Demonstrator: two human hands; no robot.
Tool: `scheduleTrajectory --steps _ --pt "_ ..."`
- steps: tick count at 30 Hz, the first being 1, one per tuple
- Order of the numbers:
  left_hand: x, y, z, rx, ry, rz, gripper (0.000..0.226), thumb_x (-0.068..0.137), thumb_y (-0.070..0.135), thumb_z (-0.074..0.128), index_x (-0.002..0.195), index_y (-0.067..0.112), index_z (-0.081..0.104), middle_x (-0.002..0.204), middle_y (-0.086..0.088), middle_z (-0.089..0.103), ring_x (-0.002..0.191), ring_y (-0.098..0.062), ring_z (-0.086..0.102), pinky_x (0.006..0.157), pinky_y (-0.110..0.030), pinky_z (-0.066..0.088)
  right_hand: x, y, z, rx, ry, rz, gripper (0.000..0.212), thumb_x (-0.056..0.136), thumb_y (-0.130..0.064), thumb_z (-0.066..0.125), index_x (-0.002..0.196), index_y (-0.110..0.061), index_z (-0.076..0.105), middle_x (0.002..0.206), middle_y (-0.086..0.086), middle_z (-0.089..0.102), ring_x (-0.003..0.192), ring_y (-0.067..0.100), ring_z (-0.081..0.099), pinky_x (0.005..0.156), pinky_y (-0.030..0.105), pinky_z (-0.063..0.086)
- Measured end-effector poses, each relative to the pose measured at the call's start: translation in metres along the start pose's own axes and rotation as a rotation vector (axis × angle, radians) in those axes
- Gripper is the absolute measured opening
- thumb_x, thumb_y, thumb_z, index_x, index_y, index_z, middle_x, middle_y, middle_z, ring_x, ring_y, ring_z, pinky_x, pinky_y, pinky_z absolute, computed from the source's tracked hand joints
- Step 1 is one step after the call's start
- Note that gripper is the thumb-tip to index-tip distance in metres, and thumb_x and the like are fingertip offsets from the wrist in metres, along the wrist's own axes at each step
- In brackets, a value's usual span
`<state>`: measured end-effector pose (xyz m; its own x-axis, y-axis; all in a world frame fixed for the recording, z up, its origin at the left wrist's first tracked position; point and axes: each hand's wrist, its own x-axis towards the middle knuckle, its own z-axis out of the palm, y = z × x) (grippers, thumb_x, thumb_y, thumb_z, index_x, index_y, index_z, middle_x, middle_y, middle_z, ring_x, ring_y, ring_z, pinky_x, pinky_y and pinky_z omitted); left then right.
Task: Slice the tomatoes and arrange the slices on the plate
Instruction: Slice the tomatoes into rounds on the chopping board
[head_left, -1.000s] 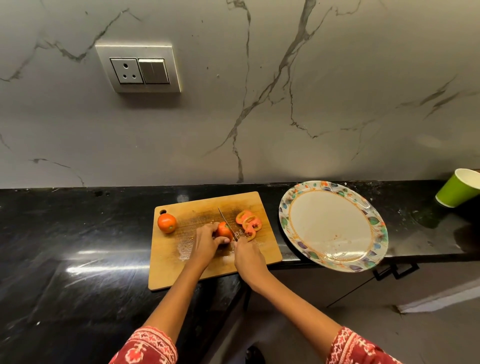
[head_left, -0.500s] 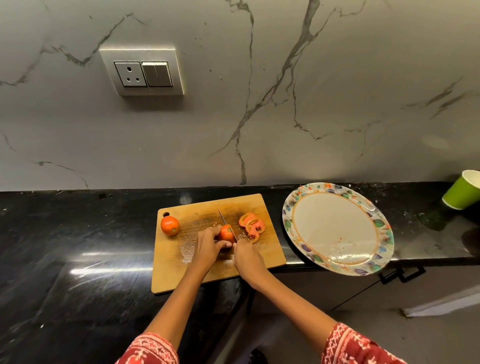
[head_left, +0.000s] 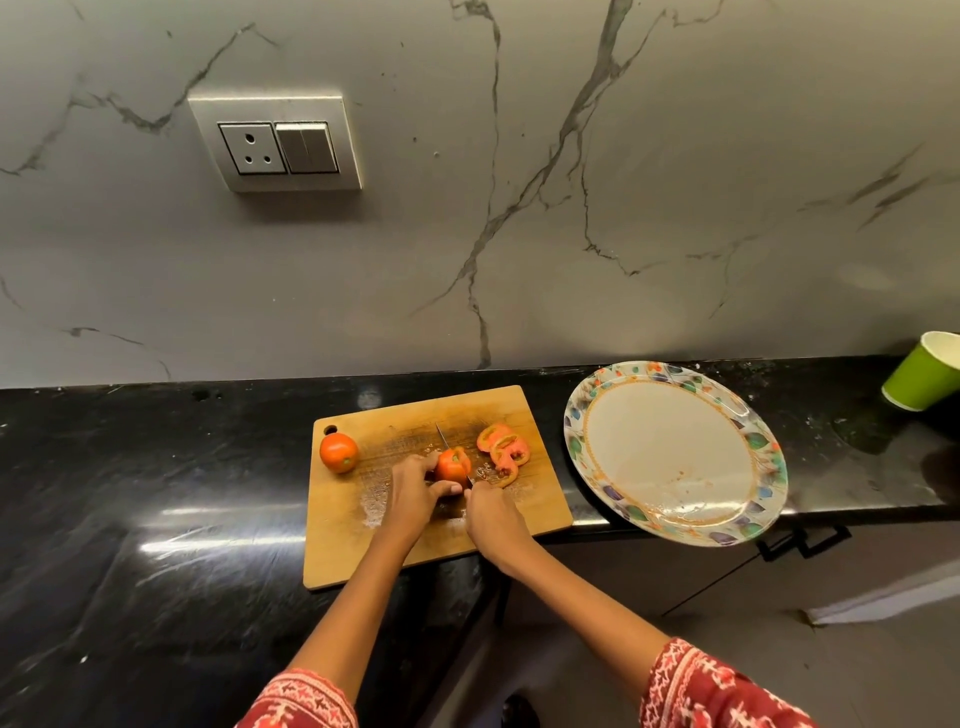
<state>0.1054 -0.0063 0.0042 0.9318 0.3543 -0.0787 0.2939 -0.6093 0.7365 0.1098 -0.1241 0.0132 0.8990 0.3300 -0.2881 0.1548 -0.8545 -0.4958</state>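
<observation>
Black glossy stone bench (head_left: 156, 493). Large round floral-rimmed plate (head_left: 748, 441), right, bare of slices. Rectangular wooden cutting board (head_left: 353, 530): whole red tomato (head_left: 338, 452) untouched far left; cut slices (head_left: 505, 451) piled right. Left hand (head_left: 415, 491) fingers curled round half-cut tomato (head_left: 452, 465); right hand (head_left: 493, 514) gripping small knife (head_left: 445, 441). Roughly midway.

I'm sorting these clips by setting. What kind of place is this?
Most likely a home kitchen: a black stone counter against a marble-look wall with a socket and switch plate, a wooden cutting board with tomato slices, and a patterned plate beside it.
</observation>
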Motion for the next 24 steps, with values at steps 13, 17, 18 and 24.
scheduleTrajectory --steps 13,17,18,24 --pt "0.001 0.005 -0.001 -0.007 -0.038 0.033 0.046 0.072 0.008 0.075 0.114 -0.003 0.06 0.117 -0.016 0.061 0.113 -0.024 0.053 0.086 -0.017 0.033 0.002 0.007 0.007 -0.157 0.002 -0.07 0.025 0.098 -0.004 0.033 0.117 0.0 0.049 0.117 0.017 0.059 0.108 0.031 0.058 0.082 0.035 0.047" --pt "0.006 0.002 -0.004 -0.019 -0.046 -0.012 0.053 0.073 0.01 0.074 0.121 -0.002 0.055 0.125 -0.016 0.057 0.119 -0.024 0.05 0.097 -0.026 0.038 -0.008 0.021 0.011 -0.173 -0.025 -0.053 0.026 0.1 -0.006 0.03 0.117 -0.002 0.048 0.116 0.016 0.06 0.108 0.032 0.058 0.082 0.037 0.046" --pt "0.007 0.0 -0.004 -0.015 -0.052 -0.016 0.055 0.073 0.011 0.075 0.122 -0.002 0.054 0.127 -0.016 0.056 0.12 -0.024 0.05 0.098 -0.028 0.038 -0.014 0.026 0.012 -0.19 -0.028 -0.055 0.026 0.1 -0.006 0.029 0.117 -0.002 0.047 0.116 0.015 0.06 0.107 0.032 0.058 0.082 0.037 0.046" --pt "0.006 -0.001 -0.002 0.004 -0.057 -0.021 0.058 0.072 0.01 0.075 0.125 0.0 0.053 0.129 -0.015 0.055 0.123 -0.024 0.048 0.102 -0.03 0.036 -0.018 0.028 0.01 -0.28 -0.013 -0.081 0.027 0.097 0.001 0.029 0.119 -0.002 0.045 0.116 0.015 0.061 0.107 0.03 0.06 0.083 0.035 0.048"
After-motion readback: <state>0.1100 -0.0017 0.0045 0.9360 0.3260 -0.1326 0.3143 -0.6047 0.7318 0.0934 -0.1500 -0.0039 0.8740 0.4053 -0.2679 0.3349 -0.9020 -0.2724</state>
